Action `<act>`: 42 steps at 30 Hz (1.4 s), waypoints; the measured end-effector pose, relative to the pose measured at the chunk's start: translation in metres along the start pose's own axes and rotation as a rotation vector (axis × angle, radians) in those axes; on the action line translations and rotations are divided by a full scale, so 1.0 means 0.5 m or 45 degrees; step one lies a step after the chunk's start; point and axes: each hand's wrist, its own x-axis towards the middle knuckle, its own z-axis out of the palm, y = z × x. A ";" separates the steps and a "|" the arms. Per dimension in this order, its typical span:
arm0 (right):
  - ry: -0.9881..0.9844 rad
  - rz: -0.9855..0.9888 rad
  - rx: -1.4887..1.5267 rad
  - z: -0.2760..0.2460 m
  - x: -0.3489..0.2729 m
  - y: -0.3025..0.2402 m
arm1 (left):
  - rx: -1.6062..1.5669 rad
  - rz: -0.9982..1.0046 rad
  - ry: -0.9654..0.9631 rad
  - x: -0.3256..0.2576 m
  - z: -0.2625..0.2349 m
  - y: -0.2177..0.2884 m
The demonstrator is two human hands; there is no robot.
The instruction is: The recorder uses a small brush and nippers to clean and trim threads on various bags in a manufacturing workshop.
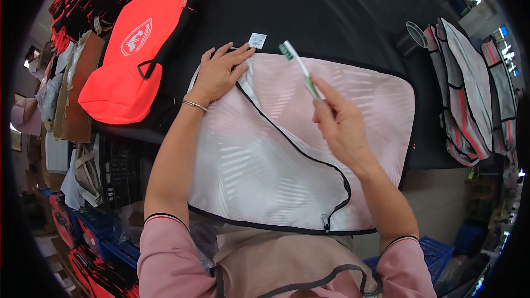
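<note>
A flat pink-and-white patterned fabric bag [298, 187] lies in front of me. Black piping runs along its edges, and a black zip [292, 135] curves across it down to a zip pull at the near edge. My left hand [223, 74] rests on the bag's far left corner, fingers spread, beside a small white label [257, 41]. Above the bag's right half, my right hand [339, 121] grips a white-and-green toothbrush [298, 62] by its handle. The brush head points up and to the left, with green bristles, apart from the fabric.
A bright coral bag [124, 60] with black trim lies to the left, beside a cardboard box [80, 85]. Several grey striped bags [466, 94] are stacked on the right near a grey cup [412, 38]. A black cloth [331, 5] covers the table. Blue crates [430, 256] stand below.
</note>
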 end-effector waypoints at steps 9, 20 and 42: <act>0.002 -0.153 -0.872 0.171 -0.031 0.055 | -0.047 -0.008 0.152 -0.007 0.023 0.007; 0.019 -0.145 -0.950 0.192 0.007 0.039 | -0.019 -0.002 0.138 -0.005 0.026 0.005; -0.606 -0.386 -0.960 -0.058 -0.059 0.068 | -0.171 0.620 -0.040 -0.223 -0.023 0.146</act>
